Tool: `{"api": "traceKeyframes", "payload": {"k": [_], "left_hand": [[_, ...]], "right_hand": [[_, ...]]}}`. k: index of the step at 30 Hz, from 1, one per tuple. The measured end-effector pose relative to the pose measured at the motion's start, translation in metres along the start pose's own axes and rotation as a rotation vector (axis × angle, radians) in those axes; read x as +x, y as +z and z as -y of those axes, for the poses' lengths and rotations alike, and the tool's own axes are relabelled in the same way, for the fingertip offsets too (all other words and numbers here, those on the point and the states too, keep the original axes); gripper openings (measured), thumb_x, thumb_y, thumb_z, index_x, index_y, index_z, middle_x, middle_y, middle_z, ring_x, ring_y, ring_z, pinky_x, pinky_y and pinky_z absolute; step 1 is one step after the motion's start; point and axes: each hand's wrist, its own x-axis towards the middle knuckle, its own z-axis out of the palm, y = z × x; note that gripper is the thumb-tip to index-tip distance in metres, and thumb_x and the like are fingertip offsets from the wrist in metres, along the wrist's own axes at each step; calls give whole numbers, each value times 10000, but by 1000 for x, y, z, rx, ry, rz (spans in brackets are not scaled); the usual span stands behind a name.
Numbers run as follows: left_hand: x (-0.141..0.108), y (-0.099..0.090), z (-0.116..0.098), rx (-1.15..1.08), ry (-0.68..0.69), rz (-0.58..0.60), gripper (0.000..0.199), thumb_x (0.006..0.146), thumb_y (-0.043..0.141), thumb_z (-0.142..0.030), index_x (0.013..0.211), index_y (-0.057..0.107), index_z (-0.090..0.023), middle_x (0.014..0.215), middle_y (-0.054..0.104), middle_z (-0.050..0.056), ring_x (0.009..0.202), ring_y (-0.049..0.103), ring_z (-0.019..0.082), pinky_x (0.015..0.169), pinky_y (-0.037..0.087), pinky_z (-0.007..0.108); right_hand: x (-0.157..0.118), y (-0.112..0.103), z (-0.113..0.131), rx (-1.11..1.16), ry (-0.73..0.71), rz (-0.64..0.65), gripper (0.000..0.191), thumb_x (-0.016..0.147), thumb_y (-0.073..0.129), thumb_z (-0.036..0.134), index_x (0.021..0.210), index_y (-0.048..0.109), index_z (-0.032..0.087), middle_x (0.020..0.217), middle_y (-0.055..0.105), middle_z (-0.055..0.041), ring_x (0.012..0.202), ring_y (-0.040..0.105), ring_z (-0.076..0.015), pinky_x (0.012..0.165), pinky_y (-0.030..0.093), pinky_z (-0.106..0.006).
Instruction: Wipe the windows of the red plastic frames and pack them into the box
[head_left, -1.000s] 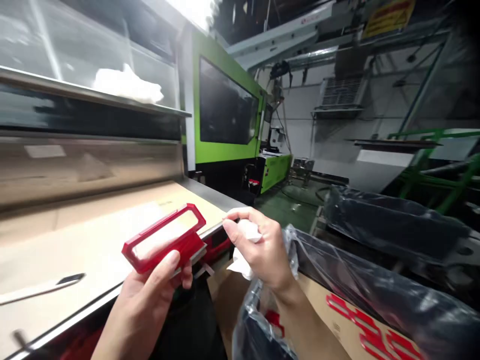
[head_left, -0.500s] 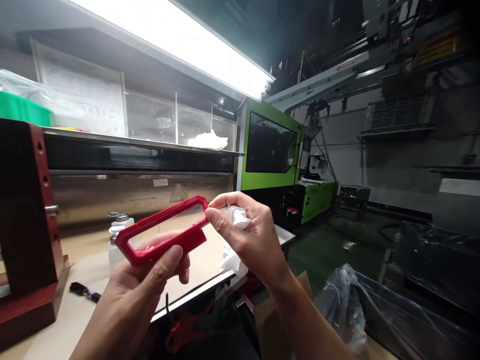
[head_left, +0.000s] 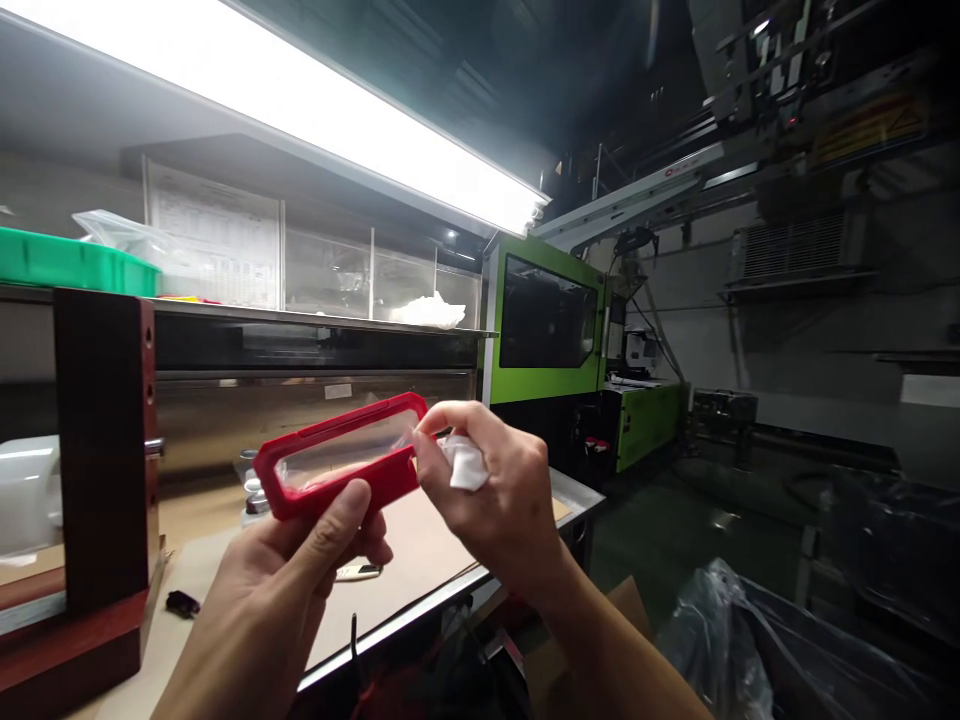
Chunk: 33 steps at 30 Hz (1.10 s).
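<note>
Left hand (head_left: 300,570) grips red frame (head_left: 341,455) from below, long axis left-right. Right hand (head_left: 495,500), clenching white cloth (head_left: 465,465), pinches frame's right end, film side.

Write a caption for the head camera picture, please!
Left hand holds a red frame; right hand pinches its corner.

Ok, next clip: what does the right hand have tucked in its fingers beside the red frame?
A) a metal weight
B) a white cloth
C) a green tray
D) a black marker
B: the right hand pinches a crumpled white cloth against the end of the red frame, which the left hand holds from below.
</note>
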Motion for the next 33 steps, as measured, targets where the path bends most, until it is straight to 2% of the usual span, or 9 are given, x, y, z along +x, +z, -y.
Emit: {"api": "traceKeyframes", "payload": {"k": [3, 8, 11, 18, 23, 26, 29, 31, 33], "left_hand": [[-2, 10, -10, 2, -3, 43, 338, 614, 756, -507, 769, 706, -212, 635, 657, -7, 607, 554, 133, 569, 490, 163], [0, 25, -26, -121, 42, 81, 336, 591, 784, -478, 742, 713, -186, 635, 674, 4, 557, 545, 113, 528, 498, 166], [3, 29, -29, -205, 34, 130, 338, 578, 807, -444, 759, 721, -172, 658, 690, 24, 576, 571, 129, 577, 527, 216], [8, 21, -30, -265, 29, 73, 385, 605, 756, -472, 820, 715, -155, 658, 708, 65, 684, 648, 232, 641, 551, 342], [13, 18, -36, -258, 47, 64, 367, 598, 755, -444, 807, 711, -146, 647, 698, 61, 651, 636, 220, 628, 545, 334], [15, 18, -41, -225, 84, 71, 332, 599, 762, -409, 791, 708, -144, 669, 695, 58, 613, 611, 186, 590, 540, 287], [18, 18, -51, -167, 138, 101, 292, 596, 780, -377, 772, 699, -158, 655, 680, 32, 578, 584, 142, 545, 526, 204], [22, 17, -61, -146, 184, 132, 269, 599, 785, -362, 773, 699, -175, 634, 675, 16, 552, 578, 124, 518, 517, 168], [26, 17, -73, -150, 228, 177, 248, 605, 783, -345, 777, 709, -184, 630, 684, 15, 547, 587, 124, 503, 518, 161]], "right_hand": [[-4, 4, -5, -107, -213, -13, 58, 853, 550, 160, 889, 588, 184, 670, 617, 25, 536, 544, -71, 539, 424, -197], [-6, 7, -11, -162, -339, 51, 164, 853, 515, 133, 994, 554, 206, 727, 634, 16, 602, 569, -96, 589, 433, -219], [-4, 8, -9, -183, -357, 79, 112, 887, 502, 151, 981, 548, 193, 676, 636, 21, 577, 566, -94, 566, 421, -218], [8, 6, 1, -250, -312, 162, 137, 925, 452, 186, 931, 588, 167, 692, 677, -6, 579, 588, -96, 561, 437, -215], [16, 6, 7, -315, -328, 199, 179, 927, 447, 198, 919, 616, 142, 694, 689, -27, 560, 596, -106, 535, 427, -215], [21, 5, 10, -226, -356, 152, 140, 899, 491, 190, 926, 624, 154, 749, 705, -24, 587, 606, -103, 548, 441, -210], [32, -1, 12, 13, -251, 3, 85, 861, 563, 222, 883, 628, 172, 689, 659, 18, 508, 532, -60, 494, 413, -182], [44, -6, 11, 178, -72, -71, 124, 845, 604, 292, 885, 639, 180, 566, 540, 60, 444, 429, -45, 423, 341, -177], [59, -10, 10, 360, 87, -69, 217, 839, 613, 382, 910, 656, 181, 512, 423, 80, 426, 348, -42, 388, 272, -180]]}}
